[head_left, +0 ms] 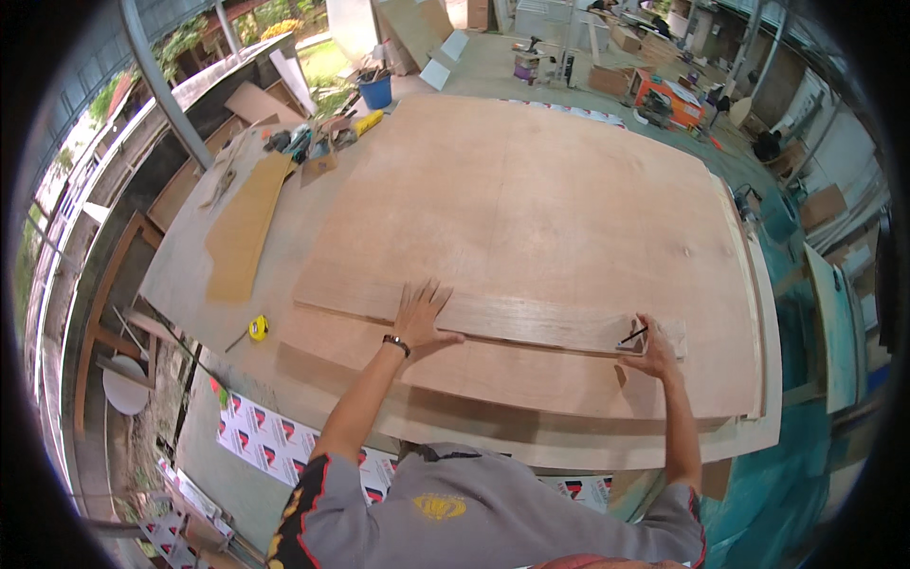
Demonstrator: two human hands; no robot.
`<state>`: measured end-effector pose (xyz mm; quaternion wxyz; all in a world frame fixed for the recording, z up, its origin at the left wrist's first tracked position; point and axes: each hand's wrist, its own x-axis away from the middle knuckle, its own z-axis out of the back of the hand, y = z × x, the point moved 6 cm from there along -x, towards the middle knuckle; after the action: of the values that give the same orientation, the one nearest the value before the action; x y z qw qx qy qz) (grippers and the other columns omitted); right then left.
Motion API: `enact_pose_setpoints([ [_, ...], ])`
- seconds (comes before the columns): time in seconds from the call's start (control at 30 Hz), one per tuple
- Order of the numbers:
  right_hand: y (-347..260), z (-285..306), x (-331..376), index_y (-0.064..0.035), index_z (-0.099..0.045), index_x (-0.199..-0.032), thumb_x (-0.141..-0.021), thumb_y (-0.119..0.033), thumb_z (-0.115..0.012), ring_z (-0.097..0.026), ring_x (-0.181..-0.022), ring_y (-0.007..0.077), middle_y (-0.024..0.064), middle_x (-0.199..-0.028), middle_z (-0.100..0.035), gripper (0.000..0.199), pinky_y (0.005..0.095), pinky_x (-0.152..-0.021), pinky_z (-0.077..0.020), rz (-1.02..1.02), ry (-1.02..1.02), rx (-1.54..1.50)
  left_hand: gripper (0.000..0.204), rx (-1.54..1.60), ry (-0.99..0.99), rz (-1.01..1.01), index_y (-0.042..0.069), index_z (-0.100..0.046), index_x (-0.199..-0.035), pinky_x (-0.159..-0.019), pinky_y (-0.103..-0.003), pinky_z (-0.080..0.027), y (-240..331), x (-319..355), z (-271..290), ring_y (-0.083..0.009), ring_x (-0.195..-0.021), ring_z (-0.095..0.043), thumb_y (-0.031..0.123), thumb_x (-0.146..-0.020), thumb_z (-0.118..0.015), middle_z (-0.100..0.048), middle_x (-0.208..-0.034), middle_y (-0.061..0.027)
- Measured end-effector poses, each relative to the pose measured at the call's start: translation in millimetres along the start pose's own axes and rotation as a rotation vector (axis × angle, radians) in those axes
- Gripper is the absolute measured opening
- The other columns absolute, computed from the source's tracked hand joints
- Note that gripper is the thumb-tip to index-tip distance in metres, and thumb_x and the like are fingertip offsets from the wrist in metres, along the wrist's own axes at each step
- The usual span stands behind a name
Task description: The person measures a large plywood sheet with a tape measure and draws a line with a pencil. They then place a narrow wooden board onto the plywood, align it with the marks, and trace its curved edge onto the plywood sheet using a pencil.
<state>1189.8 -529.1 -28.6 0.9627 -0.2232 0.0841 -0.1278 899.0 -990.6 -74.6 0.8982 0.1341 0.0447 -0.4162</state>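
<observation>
Pressing a long wooden strip [493, 321] flat near the plywood sheet's [531, 190] front edge, the left hand [420, 318] lies spread while the right hand [652, 353] pinches a pencil [632, 336] at the strip's right end; marking appears barely begun, cutting not yet started.

Open-sided workshop, daylit concrete floor [493, 66], metal post [166, 90], greenery outside [190, 43]
</observation>
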Motion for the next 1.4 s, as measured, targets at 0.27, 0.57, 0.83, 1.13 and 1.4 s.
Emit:
enact_pose_setpoints([
  [0.27,-41,-76,-36,-0.0015,-0.055,-0.142,-0.1,-0.034,-0.069,-0.064,-0.121,0.039,0.0204,-0.127,-0.07,0.054,0.0484,-0.102,-0.0503,-0.032,0.274,-0.19,0.119,0.0,0.037,-0.111,0.016,-0.058,-0.15,-0.124,-0.064,-0.02,8,-42,19,-0.0324,-0.141,-0.046,0.095,-0.062,-0.067,-0.057,-0.145,-0.0141],
  [0.57,-74,-107,-61,-0.0011,-0.066,-0.117,-0.106,-0.033,-0.063,-0.07,-0.108,0.0308,0.0177,-0.12,-0.073,0.034,0.0386,-0.095,-0.0543,0.011,0.155,-0.041,0.119,0.026,0.04,-0.153,0.021,-0.058,-0.15,-0.123,-0.062,-0.023,12,-48,2,-0.0292,-0.141,-0.048,0.095,-0.058,-0.068,-0.058,-0.144,-0.0123],
  [0.83,-106,-108,-59,-0.0032,-0.064,-0.12,-0.103,-0.029,-0.064,-0.071,-0.114,0.0334,0.0157,-0.116,-0.075,0.031,0.0454,-0.095,-0.055,0.032,0.247,-0.215,0.127,0.008,-0.057,-0.106,0.025,-0.053,-0.155,-0.127,-0.06,-0.019,-18,-55,1,-0.0271,-0.149,-0.042,0.1,-0.054,-0.065,-0.053,-0.154,-0.0124],
  [1.13,-71,-103,-68,-0.0048,-0.064,-0.114,-0.111,-0.034,-0.054,-0.076,-0.095,0.0299,0.0155,-0.1,-0.077,0.031,0.0414,-0.079,-0.0567,-0.199,0.228,-0.02,0.122,0.009,0.021,-0.04,0.024,-0.055,-0.153,-0.127,-0.062,-0.023,-58,-71,2,-0.0341,-0.147,-0.044,0.094,-0.056,-0.072,-0.054,-0.153,-0.0135],
  [1.4,-111,-104,-100,-0.004,-0.053,-0.123,-0.1,-0.04,-0.067,-0.068,-0.113,0.037,0.0201,-0.121,-0.069,0.045,0.0483,-0.092,-0.0494,-0.166,0.136,-0.04,0.113,-0.038,0.105,-0.035,0.022,-0.058,-0.15,-0.125,-0.063,-0.024,-70,-60,14,-0.032,-0.147,-0.044,0.089,-0.06,-0.074,-0.053,-0.154,-0.0121],
])
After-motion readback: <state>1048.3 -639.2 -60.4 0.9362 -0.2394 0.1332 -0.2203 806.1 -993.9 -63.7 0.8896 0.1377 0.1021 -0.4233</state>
